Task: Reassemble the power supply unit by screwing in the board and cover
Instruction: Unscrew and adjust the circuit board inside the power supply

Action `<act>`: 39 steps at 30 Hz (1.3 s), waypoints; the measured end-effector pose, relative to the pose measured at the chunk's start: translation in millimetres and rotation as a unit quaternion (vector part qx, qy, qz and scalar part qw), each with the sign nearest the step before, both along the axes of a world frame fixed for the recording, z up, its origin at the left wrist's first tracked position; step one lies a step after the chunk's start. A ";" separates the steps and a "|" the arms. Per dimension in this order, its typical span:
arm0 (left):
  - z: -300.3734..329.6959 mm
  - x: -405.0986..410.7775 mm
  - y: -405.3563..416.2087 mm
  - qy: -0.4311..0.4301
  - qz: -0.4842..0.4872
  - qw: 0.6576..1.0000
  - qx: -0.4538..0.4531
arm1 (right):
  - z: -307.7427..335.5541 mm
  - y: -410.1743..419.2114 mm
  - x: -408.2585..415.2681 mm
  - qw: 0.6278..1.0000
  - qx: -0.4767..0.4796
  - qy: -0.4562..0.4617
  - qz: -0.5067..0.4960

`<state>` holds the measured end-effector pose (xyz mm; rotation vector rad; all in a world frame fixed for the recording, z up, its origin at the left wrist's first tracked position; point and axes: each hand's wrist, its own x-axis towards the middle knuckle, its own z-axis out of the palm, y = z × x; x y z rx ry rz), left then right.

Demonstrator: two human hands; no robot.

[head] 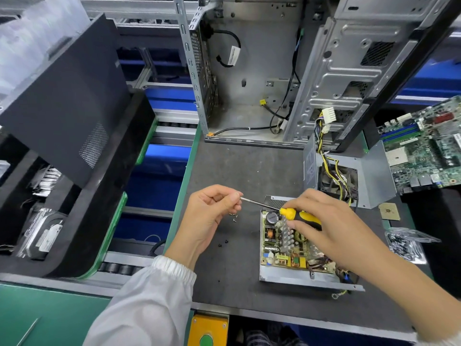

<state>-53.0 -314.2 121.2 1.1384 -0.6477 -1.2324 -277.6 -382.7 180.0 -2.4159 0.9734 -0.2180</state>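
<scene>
No text, brand or number can be read anywhere. The white tag (234, 55) on the black cable inside the open computer case carries print too small to make out, and the label (310, 164) on the side of the grey metal cover is likewise blurred.

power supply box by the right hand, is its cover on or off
Off. The power supply box is open on top, its circuit board bare to view, while the right hand holds a screwdriver over it.

left arm: white sleeve (149, 295), gathered elastic cuff | right arm: bare, no sleeve visible
</scene>
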 end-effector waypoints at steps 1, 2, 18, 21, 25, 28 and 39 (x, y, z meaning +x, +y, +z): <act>-0.2 0.0 -0.2 -0.002 0.001 1.000 -0.001 | 1.0 -0.6 -0.3 1.000 -0.005 0.005 0.003; -0.2 0.2 -0.6 -0.006 0.002 1.000 -0.001 | 2.5 -1.1 -0.7 1.000 -0.013 0.015 0.007; -7.1 -7.3 1.7 -0.002 0.034 0.999 -0.016 | 5.8 -5.4 0.9 0.976 0.185 -0.110 -0.036; -13.4 -13.8 2.9 0.030 0.058 0.998 -0.022 | 4.8 -6.7 0.9 0.978 0.179 -0.103 -0.038; -22.8 -24.8 9.8 0.079 0.061 0.995 -0.016 | 4.9 -8.1 -4.9 0.986 0.142 -0.073 -0.049; -24.5 -30.0 12.5 0.114 0.031 0.993 -0.016 | 8.0 -9.1 -9.2 0.990 0.123 -0.055 -0.049; -42.5 -22.0 28.5 -0.043 0.055 0.997 0.043 | 31.7 -8.8 -20.9 0.993 0.010 0.114 0.022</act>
